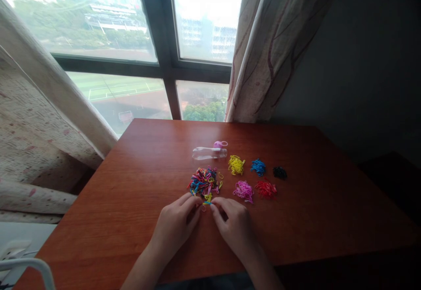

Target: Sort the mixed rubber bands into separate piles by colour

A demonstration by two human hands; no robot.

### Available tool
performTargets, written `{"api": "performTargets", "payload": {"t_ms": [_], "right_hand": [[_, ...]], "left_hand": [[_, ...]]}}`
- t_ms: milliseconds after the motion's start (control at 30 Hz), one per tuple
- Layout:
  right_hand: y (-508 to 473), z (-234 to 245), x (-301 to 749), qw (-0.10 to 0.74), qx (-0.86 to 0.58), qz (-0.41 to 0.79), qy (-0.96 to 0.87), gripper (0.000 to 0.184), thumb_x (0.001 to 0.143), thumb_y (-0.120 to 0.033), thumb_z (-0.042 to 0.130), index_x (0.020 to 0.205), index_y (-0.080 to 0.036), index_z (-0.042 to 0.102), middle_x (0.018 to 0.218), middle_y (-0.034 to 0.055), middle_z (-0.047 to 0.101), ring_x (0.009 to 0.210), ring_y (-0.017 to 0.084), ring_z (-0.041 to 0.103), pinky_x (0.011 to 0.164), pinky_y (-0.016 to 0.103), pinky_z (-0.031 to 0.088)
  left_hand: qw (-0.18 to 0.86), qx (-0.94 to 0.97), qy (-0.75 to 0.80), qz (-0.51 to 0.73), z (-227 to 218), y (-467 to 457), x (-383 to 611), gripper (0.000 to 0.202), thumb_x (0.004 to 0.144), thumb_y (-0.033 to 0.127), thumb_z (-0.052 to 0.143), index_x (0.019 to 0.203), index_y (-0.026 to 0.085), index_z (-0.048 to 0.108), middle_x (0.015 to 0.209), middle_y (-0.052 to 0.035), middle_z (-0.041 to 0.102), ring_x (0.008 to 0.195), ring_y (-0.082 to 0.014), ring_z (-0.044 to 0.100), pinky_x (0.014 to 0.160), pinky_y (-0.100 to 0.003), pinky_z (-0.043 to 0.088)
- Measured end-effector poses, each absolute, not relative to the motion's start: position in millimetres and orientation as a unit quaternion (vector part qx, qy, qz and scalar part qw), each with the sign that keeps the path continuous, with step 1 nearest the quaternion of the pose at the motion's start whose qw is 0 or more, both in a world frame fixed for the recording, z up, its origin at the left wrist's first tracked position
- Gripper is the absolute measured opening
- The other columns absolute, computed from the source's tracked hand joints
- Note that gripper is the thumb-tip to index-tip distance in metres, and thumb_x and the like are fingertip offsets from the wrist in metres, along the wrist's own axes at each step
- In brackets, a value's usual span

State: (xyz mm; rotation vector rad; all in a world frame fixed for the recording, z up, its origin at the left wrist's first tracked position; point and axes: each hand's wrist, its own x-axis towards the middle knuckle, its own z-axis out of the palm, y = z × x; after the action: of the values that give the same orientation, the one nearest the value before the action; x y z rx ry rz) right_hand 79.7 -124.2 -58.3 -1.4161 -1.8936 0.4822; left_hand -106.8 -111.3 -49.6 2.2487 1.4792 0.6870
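Note:
Both my hands are at the near side of a mixed pile of small coloured rubber bands (204, 180). My left hand (177, 220) is closed in a pinch at the pile's near edge, with yellow and blue bands at its fingertips. Facing it, my right hand (233, 220) pinches a blue rubber band (208, 203) between thumb and forefinger. Yellow bands lie against the blue one, between the two hands. A pale pink loop (203, 208) shows just below the left fingertips. Exactly which bands the left fingers grip is partly hidden.
Sorted heaps of yellow (236, 165), blue (258, 167), black (280, 173), pink (244, 191) and red bands (266, 189) lie to the right. Behind the pile rest a clear bottle (207, 153) on its side and a pink cap (218, 145). A window and curtains border the wooden table (138, 185).

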Motion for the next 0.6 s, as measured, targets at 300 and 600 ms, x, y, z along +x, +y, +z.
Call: {"api": "performTargets", "payload": {"t_ms": [300, 600], "right_hand": [[-125.1, -54.9, 89.5, 0.420, -0.562, 0.202, -0.683, 0.020, 0.094, -0.027, 0.051, 0.095, -0.021, 0.070, 0.079, 0.0029, 0.072, 0.067, 0.016, 0.066, 0.066, 0.024, 0.050], [-79.6, -39.5, 194.8, 0.409, -0.687, 0.044, -0.600, 0.032, 0.090, -0.044, 0.053, 0.091, -0.019, 0.073, 0.069, 0.0037, 0.069, 0.060, 0.017, 0.064, 0.061, 0.025, 0.048]], "left_hand": [[0.174, 0.798, 0.518, 0.256, -45.6, -110.2, -106.4, 0.016, 0.091, 0.026, 0.050, 0.090, 0.024, 0.065, 0.087, -0.0010, 0.071, 0.072, -0.0137, 0.067, 0.062, -0.021, 0.048], [0.163, 0.805, 0.521, 0.232, -49.4, -109.4, -107.3, 0.015, 0.093, 0.027, 0.049, 0.092, 0.025, 0.064, 0.091, -0.0001, 0.071, 0.075, -0.0143, 0.068, 0.064, -0.022, 0.047]]}}
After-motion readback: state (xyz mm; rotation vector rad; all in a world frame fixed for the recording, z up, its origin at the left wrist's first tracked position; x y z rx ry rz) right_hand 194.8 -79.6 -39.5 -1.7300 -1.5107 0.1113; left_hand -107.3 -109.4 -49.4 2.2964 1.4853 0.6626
